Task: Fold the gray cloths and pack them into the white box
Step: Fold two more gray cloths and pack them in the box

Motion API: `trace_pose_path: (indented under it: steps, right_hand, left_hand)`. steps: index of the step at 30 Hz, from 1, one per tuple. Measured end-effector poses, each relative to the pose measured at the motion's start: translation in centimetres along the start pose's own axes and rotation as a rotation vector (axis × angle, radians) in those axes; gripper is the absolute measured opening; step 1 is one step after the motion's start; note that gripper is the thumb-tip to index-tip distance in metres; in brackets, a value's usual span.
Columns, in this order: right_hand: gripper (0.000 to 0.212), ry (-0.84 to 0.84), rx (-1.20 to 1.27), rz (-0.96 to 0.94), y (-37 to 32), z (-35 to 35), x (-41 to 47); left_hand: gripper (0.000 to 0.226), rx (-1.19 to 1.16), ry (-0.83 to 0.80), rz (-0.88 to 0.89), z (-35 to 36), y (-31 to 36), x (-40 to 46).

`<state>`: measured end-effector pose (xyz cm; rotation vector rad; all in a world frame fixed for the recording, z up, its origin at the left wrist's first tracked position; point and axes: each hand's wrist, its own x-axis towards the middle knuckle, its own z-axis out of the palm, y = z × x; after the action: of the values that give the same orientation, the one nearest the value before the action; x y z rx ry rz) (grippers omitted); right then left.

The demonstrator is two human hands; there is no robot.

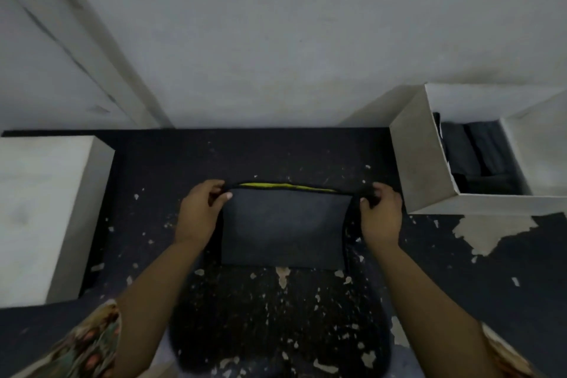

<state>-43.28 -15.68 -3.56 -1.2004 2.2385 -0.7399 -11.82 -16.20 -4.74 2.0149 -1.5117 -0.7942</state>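
A gray cloth lies at the middle of a dark, paint-flaked worktop, with the person's two hands pinching its far corners. The left hand grips the far-left corner between thumb and curled fingers; the right hand bunches the far-right corner the same way. Between them the far edge is drawn taut and lifted a little, showing a thin yellow-green strip along it — whether trim or the cloth's other face cannot be told. The near edge rests flat on the worktop, so the piece looks partly folded already.

The fabric appears soft and light: it sags slightly between the grips, follows the surface and shows no stiffness. It should crease easily but hold no shape of its own, so it probably wants support at two corners, as here, or a flat palm under a finished fold. A one-handed lift from the middle would likely let the layers slide apart.

The white box stands open at the far right of the worktop, well apart from the hands, with dark folded cloths already inside. Another white block sits at the left edge. Patterned sleeves frame the lower corners.
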Motion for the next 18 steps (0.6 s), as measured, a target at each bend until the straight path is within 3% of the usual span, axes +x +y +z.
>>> trace_pose_path:
  steps: [3,7,10,12,16,18]
  right_hand:
    - [0.035,0.122,-0.084,-0.167,0.7,0.6,-4.0]
    - [0.027,-0.04,-0.149,-0.361,2.6,1.7,-9.9]
    - [0.025,-0.122,-0.321,-0.564,4.5,1.6,-12.0]
    - [0.028,-0.139,-0.424,-0.672,5.4,0.6,-11.8]
    - [0.028,-0.158,-0.511,-0.729,6.3,-1.4,-10.9]
    - [0.027,-0.174,-0.522,-0.736,6.4,-1.7,-10.9]
  left_hand:
    - [0.025,0.05,0.074,0.059,0.6,-0.2,-3.5]
    - [0.014,0.184,-0.021,0.193,1.2,-1.4,-9.0]
    - [0.017,0.342,-0.068,0.354,1.1,-2.8,-11.0]
    - [0.019,0.408,-0.107,0.372,0.4,-3.5,-11.1]
    - [0.012,0.571,-0.155,0.427,-1.2,-4.1,-11.0]
    - [0.021,0.597,-0.164,0.414,-1.8,-3.9,-11.1]
